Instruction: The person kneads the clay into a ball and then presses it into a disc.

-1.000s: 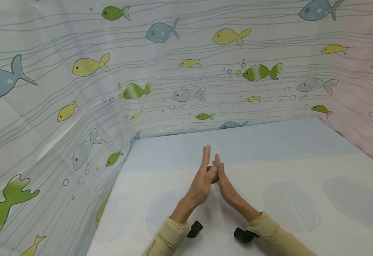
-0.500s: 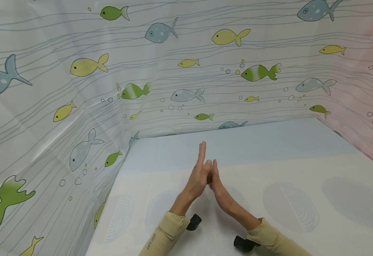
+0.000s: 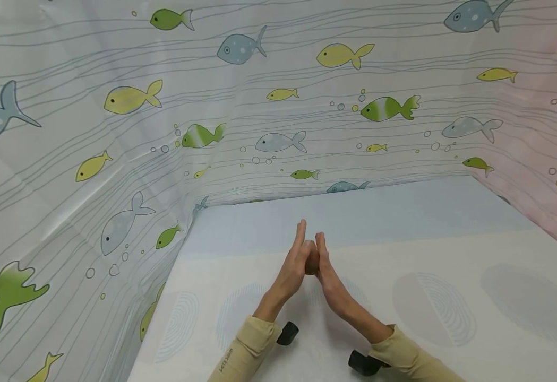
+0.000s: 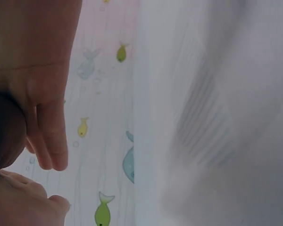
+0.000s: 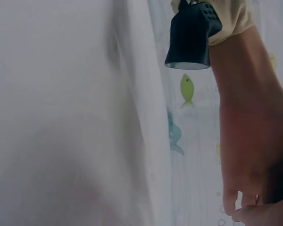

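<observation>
My two hands stand upright over the white table [image 3: 402, 318], palms facing each other. A small brown lump [image 3: 311, 263] is pressed between the flat palms. My left hand [image 3: 296, 260] has straight fingers pointing up and away, and my right hand [image 3: 328, 273] leans against it from the right, fingers straight too. Most of the lump is hidden by the palms. In the left wrist view the lump [image 4: 4, 134] shows dark at the left edge between the two hands. The right wrist view shows the other forearm [image 5: 254, 117] in its beige sleeve.
A curtain with a fish print [image 3: 278, 106] walls the table at the back, left and right. Black wrist cameras [image 3: 288, 333] [image 3: 361, 363] sit under both beige sleeves. The tabletop carries faint grey round patterns [image 3: 433, 307].
The palms have slid against each other: the left hand went forward and came back a little, the right fingertips moved up level with it. The lump stays between them.
</observation>
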`<state>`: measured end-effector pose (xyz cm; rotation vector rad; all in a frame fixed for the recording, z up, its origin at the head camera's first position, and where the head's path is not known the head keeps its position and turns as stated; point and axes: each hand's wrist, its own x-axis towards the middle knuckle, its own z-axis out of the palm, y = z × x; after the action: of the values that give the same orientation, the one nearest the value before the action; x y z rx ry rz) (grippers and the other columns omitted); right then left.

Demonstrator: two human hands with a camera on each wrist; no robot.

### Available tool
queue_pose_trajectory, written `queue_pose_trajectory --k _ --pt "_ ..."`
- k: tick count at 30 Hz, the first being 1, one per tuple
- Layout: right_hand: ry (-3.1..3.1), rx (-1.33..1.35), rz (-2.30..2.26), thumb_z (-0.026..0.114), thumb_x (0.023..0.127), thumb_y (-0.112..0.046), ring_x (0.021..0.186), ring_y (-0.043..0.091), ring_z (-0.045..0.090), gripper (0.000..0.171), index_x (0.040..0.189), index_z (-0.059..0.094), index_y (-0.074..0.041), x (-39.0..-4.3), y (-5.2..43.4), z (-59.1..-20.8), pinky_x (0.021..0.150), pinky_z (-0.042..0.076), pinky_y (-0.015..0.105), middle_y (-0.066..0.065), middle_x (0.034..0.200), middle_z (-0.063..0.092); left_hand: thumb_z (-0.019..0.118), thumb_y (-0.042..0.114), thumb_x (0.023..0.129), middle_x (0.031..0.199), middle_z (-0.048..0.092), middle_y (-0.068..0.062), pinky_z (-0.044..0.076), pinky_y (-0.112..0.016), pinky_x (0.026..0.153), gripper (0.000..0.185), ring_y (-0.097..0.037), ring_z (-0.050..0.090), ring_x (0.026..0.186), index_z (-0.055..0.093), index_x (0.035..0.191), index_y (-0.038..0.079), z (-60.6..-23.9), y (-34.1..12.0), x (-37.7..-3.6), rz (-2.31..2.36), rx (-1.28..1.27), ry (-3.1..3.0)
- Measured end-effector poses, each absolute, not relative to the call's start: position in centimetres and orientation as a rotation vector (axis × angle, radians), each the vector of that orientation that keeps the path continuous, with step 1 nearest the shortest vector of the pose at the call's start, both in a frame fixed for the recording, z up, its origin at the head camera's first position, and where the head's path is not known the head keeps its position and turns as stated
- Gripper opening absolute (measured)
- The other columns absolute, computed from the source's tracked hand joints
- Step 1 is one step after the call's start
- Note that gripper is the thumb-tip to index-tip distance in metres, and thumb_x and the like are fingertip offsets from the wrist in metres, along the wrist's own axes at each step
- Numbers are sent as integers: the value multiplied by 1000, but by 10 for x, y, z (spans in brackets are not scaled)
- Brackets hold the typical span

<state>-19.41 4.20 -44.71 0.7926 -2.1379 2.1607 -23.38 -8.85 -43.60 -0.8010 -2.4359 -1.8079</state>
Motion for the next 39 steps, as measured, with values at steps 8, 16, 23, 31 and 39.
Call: queue_pose_trajectory --k 8,16,23,31,39 --pt "-2113 701 2117 4 107 -44 153 30 -3 59 159 -12 -19 -201 49 -441 116 0 65 6 166 -10 19 49 106 164 -6 8 3 -50 121 63 -12 -6 151 0 160 22 -447 -87 -229 -1853 -798 -2484" --pt "-2070 662 2067 6 107 -43 153 31 -1 61 159 -10 -14 -217 56 -434 119 9 56 7 166 -9 24 49 106 166 -3 5 10 -55 120 67 -15 -3 152 -2 160 20 -454 -81 -220 -1846 -804 -2517" --pt "-2042 606 2110 5 107 -43 153 29 -1 61 158 -11 -16 -229 62 -435 120 9 53 6 166 -10 26 53 105 166 0 5 18 -53 119 72 -18 7 152 -9 159 20 -459 -74 -207 -1785 -841 -2566" --pt "-2064 567 2118 8 107 -45 151 32 -13 65 157 -14 -10 -237 67 -443 119 8 57 13 165 -12 27 52 105 166 -6 -1 15 -55 119 76 -19 2 152 -10 159 14 -456 -70 -197 -1733 -886 -2556" --pt "-2131 532 2147 7 107 -45 151 40 2 63 158 -12 -15 -237 65 -454 119 7 59 13 165 -11 26 50 105 166 -9 4 11 -53 120 73 -16 -4 152 -10 159 17 -447 -71 -195 -1748 -902 -2488"
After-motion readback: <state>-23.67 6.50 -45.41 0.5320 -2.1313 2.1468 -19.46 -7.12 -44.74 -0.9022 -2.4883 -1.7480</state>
